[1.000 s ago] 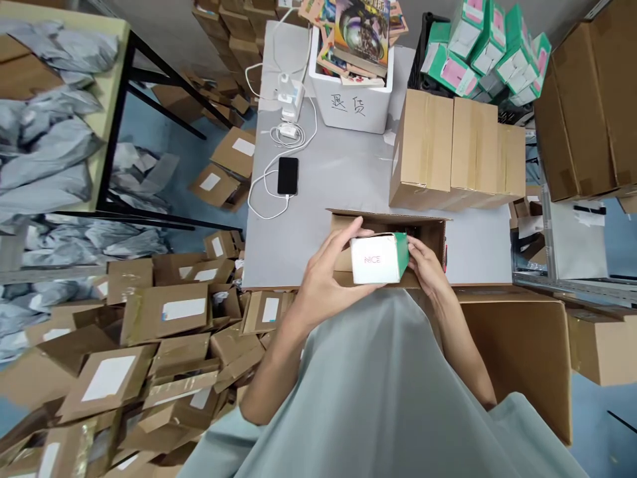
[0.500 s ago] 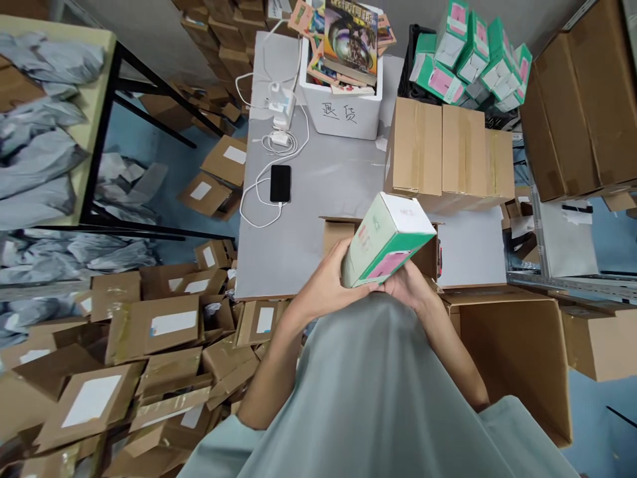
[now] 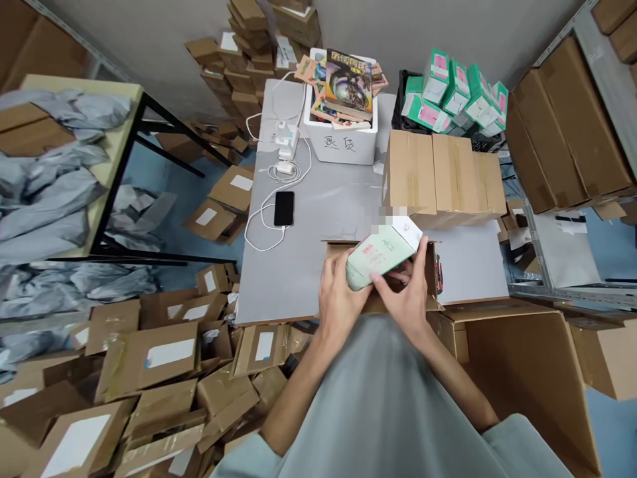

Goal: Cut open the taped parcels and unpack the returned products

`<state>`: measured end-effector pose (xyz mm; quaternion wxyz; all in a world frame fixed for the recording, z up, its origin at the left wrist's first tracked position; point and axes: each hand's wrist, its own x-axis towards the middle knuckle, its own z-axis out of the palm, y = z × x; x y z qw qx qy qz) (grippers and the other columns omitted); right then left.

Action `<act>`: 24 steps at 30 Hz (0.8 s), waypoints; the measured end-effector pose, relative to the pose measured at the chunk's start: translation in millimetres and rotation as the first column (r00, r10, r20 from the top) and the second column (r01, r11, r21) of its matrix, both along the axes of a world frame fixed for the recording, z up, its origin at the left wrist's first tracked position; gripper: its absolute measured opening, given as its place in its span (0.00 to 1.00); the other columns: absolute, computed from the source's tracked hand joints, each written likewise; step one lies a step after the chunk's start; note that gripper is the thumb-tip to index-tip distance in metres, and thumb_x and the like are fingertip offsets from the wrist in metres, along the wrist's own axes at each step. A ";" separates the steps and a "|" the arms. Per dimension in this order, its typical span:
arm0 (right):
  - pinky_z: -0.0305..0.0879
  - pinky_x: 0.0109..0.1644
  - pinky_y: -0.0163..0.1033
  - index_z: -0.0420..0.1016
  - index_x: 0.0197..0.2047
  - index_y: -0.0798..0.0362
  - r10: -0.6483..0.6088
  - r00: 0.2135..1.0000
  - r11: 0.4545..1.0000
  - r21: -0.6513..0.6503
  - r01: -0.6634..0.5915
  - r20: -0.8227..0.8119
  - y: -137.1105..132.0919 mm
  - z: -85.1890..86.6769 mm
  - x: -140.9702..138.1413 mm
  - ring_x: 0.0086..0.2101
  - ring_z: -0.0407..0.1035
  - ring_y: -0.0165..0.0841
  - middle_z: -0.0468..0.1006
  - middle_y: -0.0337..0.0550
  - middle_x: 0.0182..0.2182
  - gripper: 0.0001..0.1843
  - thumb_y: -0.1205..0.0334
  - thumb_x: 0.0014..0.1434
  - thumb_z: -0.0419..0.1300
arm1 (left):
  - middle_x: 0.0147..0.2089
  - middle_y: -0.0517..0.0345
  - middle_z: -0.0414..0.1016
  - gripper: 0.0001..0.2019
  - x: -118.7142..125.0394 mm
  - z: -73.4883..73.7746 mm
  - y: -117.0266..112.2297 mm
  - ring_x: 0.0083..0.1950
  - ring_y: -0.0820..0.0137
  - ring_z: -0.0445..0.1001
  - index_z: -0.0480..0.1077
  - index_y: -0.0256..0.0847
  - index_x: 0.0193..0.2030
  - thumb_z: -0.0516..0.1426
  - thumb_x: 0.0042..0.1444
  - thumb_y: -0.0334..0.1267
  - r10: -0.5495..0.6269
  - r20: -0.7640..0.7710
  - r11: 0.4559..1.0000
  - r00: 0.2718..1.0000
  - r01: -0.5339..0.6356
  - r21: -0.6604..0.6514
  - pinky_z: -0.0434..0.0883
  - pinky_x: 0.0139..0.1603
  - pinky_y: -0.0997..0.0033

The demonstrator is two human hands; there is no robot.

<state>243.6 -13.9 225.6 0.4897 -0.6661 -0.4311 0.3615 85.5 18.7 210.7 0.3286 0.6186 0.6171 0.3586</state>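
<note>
Both my hands hold a pale green and white product box tilted over an open brown carton at the near edge of the grey table. My left hand grips the box's lower left end, fingers wrapped round it. My right hand clasps it from the right, thumb across the front and fingers behind. The carton's inside is mostly hidden by the box and my hands.
On the table lie a black phone on a white cable, a charger, a white bin of books and taped brown cartons. Green product boxes are stacked behind. Labelled parcels cover the floor at left; a large open carton stands at right.
The product box has been turned from its white end facing me, lifted and tilted, and now sits lower over the open carton. The view has shifted back, showing more of the room.
</note>
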 end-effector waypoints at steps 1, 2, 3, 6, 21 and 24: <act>0.85 0.60 0.57 0.30 0.90 0.32 -0.023 1.000 1.000 0.004 0.023 0.018 3.1 -1.3 0.5 0.63 0.77 0.51 0.65 0.56 0.79 0.71 0.36 0.63 0.75 | 0.63 0.44 0.78 0.32 -0.8 2.8 -2.1 0.64 0.50 0.81 0.76 0.45 0.70 0.73 0.58 0.42 -0.016 0.029 1.000 0.999 0.017 -0.011 0.81 0.64 0.50; 0.86 0.56 0.54 0.32 0.90 0.33 -0.023 1.000 1.000 0.013 0.023 0.003 6.5 -2.9 3.4 0.62 0.77 0.50 0.68 0.56 0.77 0.68 0.37 0.64 0.74 | 0.64 0.44 0.77 0.33 -3.3 5.2 -3.4 0.65 0.50 0.81 0.76 0.45 0.70 0.74 0.58 0.45 -0.039 0.089 0.998 0.995 0.043 -0.045 0.82 0.63 0.51; 0.87 0.53 0.51 0.35 0.90 0.33 -0.003 0.999 1.000 0.028 0.004 -0.037 10.0 -4.6 8.2 0.63 0.77 0.50 0.70 0.56 0.76 0.66 0.37 0.65 0.73 | 0.66 0.44 0.77 0.34 -7.3 6.9 -3.7 0.67 0.49 0.80 0.77 0.46 0.70 0.74 0.58 0.48 -0.068 0.178 0.991 0.982 0.087 -0.102 0.83 0.61 0.52; 0.86 0.52 0.47 0.39 0.90 0.36 0.090 0.977 0.995 0.069 -0.078 -0.193 18.7 -9.8 26.9 0.64 0.77 0.49 0.73 0.55 0.74 0.63 0.37 0.66 0.72 | 0.71 0.44 0.77 0.34 -23.0 5.8 0.3 0.74 0.47 0.76 0.77 0.47 0.67 0.75 0.57 0.54 -0.086 0.520 0.906 0.850 0.284 -0.313 0.84 0.60 0.54; 0.81 0.66 0.53 0.41 0.90 0.34 -0.011 0.947 0.998 -0.059 -0.008 -0.321 27.6 -9.6 13.5 0.65 0.77 0.49 0.68 0.53 0.78 0.70 0.37 0.58 0.79 | 0.63 0.44 0.82 0.37 6.6 -6.3 -16.0 0.62 0.54 0.85 0.70 0.45 0.65 0.78 0.53 0.50 0.132 0.421 0.935 0.897 0.028 -0.353 0.85 0.60 0.55; 0.78 0.71 0.54 0.48 0.89 0.38 0.018 0.913 0.999 -0.024 -0.030 -0.407 30.8 -6.0 14.9 0.69 0.74 0.50 0.71 0.51 0.78 0.66 0.37 0.60 0.78 | 0.79 0.40 0.70 0.32 2.8 -1.7 -17.1 0.80 0.48 0.71 0.72 0.46 0.63 0.76 0.57 0.52 0.029 0.485 0.948 0.874 0.129 -0.290 0.84 0.63 0.56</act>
